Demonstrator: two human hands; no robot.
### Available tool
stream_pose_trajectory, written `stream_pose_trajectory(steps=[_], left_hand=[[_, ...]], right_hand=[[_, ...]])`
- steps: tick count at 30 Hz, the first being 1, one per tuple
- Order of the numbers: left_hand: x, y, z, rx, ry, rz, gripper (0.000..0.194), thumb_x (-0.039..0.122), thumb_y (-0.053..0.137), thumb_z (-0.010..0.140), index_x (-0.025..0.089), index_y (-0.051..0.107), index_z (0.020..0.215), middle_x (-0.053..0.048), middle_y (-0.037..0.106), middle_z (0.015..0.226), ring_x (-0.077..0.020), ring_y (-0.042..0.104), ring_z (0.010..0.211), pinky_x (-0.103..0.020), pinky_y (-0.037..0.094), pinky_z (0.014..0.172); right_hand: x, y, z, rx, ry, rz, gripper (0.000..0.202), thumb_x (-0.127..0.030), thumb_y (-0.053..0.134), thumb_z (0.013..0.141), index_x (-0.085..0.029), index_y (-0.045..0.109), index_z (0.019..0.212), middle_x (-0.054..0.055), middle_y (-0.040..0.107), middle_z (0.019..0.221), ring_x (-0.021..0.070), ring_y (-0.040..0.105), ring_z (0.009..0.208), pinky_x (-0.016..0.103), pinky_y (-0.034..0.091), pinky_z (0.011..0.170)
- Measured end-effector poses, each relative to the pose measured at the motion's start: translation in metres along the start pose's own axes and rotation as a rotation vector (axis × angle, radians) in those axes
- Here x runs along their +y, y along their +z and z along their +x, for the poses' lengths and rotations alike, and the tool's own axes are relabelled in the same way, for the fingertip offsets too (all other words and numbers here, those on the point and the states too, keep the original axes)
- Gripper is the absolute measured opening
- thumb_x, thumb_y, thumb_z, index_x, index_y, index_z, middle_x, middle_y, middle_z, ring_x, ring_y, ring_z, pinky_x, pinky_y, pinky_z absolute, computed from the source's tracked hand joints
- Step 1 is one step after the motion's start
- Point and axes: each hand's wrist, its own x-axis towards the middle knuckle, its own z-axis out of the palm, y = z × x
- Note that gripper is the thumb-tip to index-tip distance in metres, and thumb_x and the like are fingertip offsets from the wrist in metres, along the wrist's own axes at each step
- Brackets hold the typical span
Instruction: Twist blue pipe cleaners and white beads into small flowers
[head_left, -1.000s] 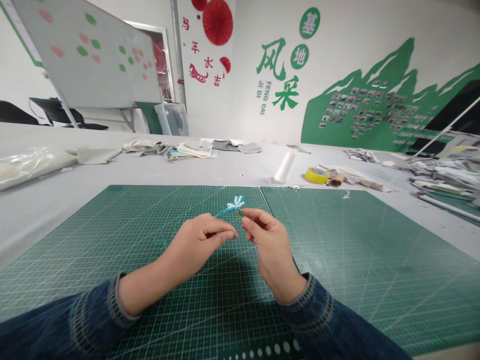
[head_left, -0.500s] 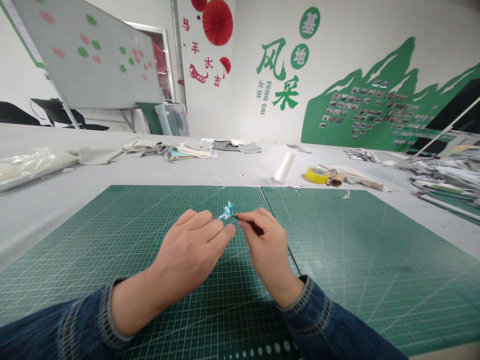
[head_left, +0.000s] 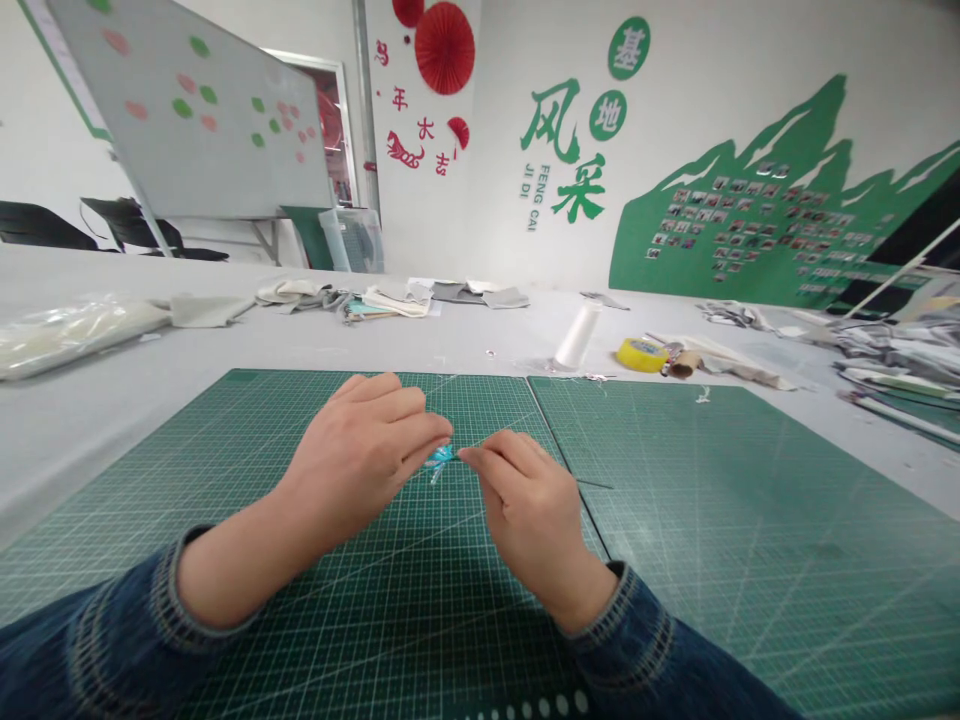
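Above the cutting mat, my left hand is closed in a pinch at a small shiny turquoise-blue piece with pale, clear-looking ends hanging below. The fingers cover part of it, and I cannot make out what it is. Just to the right, my right hand pinches a thin dark stem, whose long end sticks out past the hand on the right. The stem meets the blue piece in the small gap between my fingertips. Both hands are over the green cutting mat.
A second green cutting mat adjoins on the right. Beyond the mats are a white thread cone, a yellow tape roll and fabric scraps. At the left lies a plastic-wrapped bundle; more fabric is piled at the right.
My left hand has turned over the blue piece and shifted left, so its pale ends now point down. The dark stem's far end now shows right of my right hand.
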Motion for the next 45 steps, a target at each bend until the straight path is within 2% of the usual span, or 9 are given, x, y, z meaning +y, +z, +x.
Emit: stream_pose_trajectory(steps=[4,7,13,21,24,28,32,36,45], left_hand=[[-0.015,0.009,0.002,-0.074,-0.124,-0.255,0.013,0.030,0.063,0.090,0.025,0.074,0.085,0.001,0.059,0.067,-0.0166,0.050,0.072,-0.032,0.036,0.071],[-0.024,0.020,0.003,-0.175,-0.339,-0.542,0.011,0.031,0.068,0.085,0.025,0.075,0.080,0.001,0.059,0.066,-0.0157,0.053,0.071,-0.029,0.039,0.068],[-0.022,0.044,-0.008,-0.336,-0.745,-1.259,0.010,0.030,0.070,0.079,0.020,0.073,0.079,0.000,0.068,0.078,-0.0150,0.057,0.077,-0.028,0.042,0.074],[0.003,0.056,-0.013,-0.352,-0.887,-1.562,0.017,0.036,0.074,0.075,0.019,0.070,0.076,-0.001,0.068,0.083,-0.0170,0.058,0.087,-0.032,0.041,0.085],[0.011,0.056,-0.011,-0.323,-0.839,-1.435,0.015,0.034,0.072,0.078,0.020,0.070,0.075,0.000,0.069,0.083,-0.0174,0.060,0.087,-0.032,0.042,0.084],[0.021,0.049,-0.012,-0.214,-0.579,-0.903,0.013,0.030,0.065,0.086,0.021,0.071,0.078,0.001,0.065,0.072,-0.0159,0.057,0.073,-0.030,0.041,0.071],[0.030,0.040,-0.018,0.006,-0.161,-0.365,0.014,0.020,0.057,0.092,0.019,0.070,0.088,0.000,0.062,0.070,-0.0166,0.052,0.069,-0.032,0.039,0.067],[0.036,0.032,-0.023,0.106,0.133,0.020,0.013,0.014,0.056,0.092,0.013,0.068,0.097,-0.003,0.061,0.072,-0.0183,0.049,0.067,-0.035,0.035,0.063],[0.031,0.012,-0.016,0.106,0.175,0.198,0.017,0.014,0.054,0.094,0.015,0.065,0.105,-0.001,0.061,0.073,-0.0178,0.046,0.065,-0.036,0.030,0.059]], right_hand=[[-0.002,-0.001,0.002,-0.024,-0.038,0.097,0.026,-0.007,0.049,0.094,-0.016,0.072,0.100,0.007,0.066,0.087,0.0194,0.057,0.080,0.035,0.048,0.073],[-0.004,-0.002,0.005,-0.030,0.044,0.303,0.024,-0.010,0.050,0.095,-0.018,0.073,0.099,0.005,0.066,0.089,0.0169,0.059,0.083,0.032,0.049,0.074],[-0.004,-0.005,0.010,0.046,0.318,0.623,0.018,-0.011,0.062,0.088,-0.023,0.075,0.089,0.000,0.064,0.080,0.0137,0.058,0.075,0.029,0.046,0.068],[0.001,0.006,0.008,0.162,0.794,1.039,0.007,-0.019,0.069,0.077,-0.022,0.074,0.081,-0.003,0.059,0.068,0.0109,0.048,0.062,0.027,0.037,0.059],[0.001,0.008,0.010,0.199,0.920,1.153,0.009,-0.021,0.071,0.073,-0.020,0.074,0.082,-0.003,0.060,0.065,0.0101,0.045,0.058,0.026,0.035,0.056],[0.005,0.008,0.012,0.213,0.974,1.104,0.011,-0.022,0.072,0.070,-0.018,0.073,0.080,-0.002,0.061,0.066,0.0105,0.045,0.058,0.027,0.035,0.056],[0.007,0.007,0.010,0.180,0.905,0.888,0.009,-0.021,0.067,0.076,-0.019,0.073,0.083,-0.001,0.062,0.068,0.0130,0.049,0.061,0.029,0.039,0.058],[0.003,0.002,0.009,0.180,0.686,0.541,0.011,-0.015,0.063,0.082,-0.020,0.072,0.081,0.000,0.065,0.077,0.0157,0.057,0.071,0.031,0.044,0.066],[-0.001,-0.001,0.003,0.141,0.309,0.246,0.022,-0.012,0.050,0.094,-0.021,0.070,0.092,0.003,0.061,0.085,0.0164,0.058,0.079,0.032,0.048,0.072]])
